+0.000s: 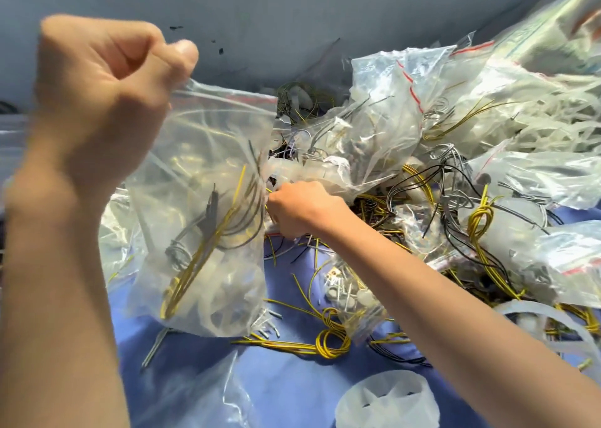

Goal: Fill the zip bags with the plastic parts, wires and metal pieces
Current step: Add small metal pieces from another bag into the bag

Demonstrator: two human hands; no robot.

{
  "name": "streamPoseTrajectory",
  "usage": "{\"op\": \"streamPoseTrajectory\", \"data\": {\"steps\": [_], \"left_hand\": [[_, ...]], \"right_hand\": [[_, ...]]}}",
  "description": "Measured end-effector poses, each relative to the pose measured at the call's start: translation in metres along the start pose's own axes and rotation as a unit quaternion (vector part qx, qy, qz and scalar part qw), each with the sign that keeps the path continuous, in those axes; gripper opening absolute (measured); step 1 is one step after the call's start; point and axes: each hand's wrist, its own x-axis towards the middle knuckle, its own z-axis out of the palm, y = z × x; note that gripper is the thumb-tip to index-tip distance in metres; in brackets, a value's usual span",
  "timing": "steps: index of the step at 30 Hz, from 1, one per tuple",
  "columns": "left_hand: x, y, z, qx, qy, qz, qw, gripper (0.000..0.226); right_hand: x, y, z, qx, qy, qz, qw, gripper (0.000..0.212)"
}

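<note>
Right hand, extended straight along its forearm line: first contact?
Probably the whitish plastic piece just ahead of the right hand. Beyond it is the side of the zip bag that the left hand holds up. Depth is unclear, so the bag might come first.

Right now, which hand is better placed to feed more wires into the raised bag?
The right hand: it reaches into the loose wires beside the bag. The left hand is taken, pinching the bag's top edge to hold it up.
</note>
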Motion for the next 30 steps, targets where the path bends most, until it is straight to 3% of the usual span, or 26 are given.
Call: {"op": "streamPoseTrajectory", "data": {"steps": [6, 11, 13, 16, 22, 24, 27, 29, 30], "left_hand": [[-0.003, 0.009, 0.002, 0.021, -0.009, 0.002, 1.000, 0.055], [-0.002, 0.009, 0.000, 0.005, -0.008, -0.005, 1.000, 0.054], [-0.002, 0.010, 0.000, 0.002, -0.018, 0.001, 1.000, 0.055], [-0.001, 0.008, 0.002, -0.002, -0.030, 0.010, 0.999, 0.054], [-0.006, 0.012, 0.001, -0.022, -0.119, 0.031, 0.992, 0.032], [-0.008, 0.014, 0.000, -0.028, -0.152, 0.046, 0.987, 0.027], [-0.010, 0.019, 0.002, -0.043, -0.182, 0.079, 0.979, 0.018], [-0.011, 0.023, 0.005, -0.037, -0.194, 0.106, 0.975, 0.013], [-0.011, 0.025, 0.006, -0.038, -0.201, 0.113, 0.972, 0.011]], "right_hand": [[-0.007, 0.010, -0.001, 0.005, 0.041, 0.015, 0.999, 0.023], [-0.007, 0.032, -0.039, 0.177, 0.039, 0.019, 0.983, 0.027], [-0.015, 0.037, -0.058, 0.366, 0.072, 0.032, 0.927, 0.030], [-0.028, 0.040, -0.075, 0.622, 0.117, 0.014, 0.774, 0.024], [-0.038, 0.041, -0.094, 0.797, 0.244, 0.010, 0.552, 0.018], [-0.040, 0.046, -0.099, 0.824, 0.241, -0.021, 0.513, 0.008], [-0.048, 0.052, -0.102, 0.854, 0.211, -0.067, 0.470, 0.013], [-0.055, 0.053, -0.104, 0.858, 0.205, -0.096, 0.460, 0.010], [-0.059, 0.052, -0.107, 0.851, 0.207, -0.097, 0.473, 0.008]]}}
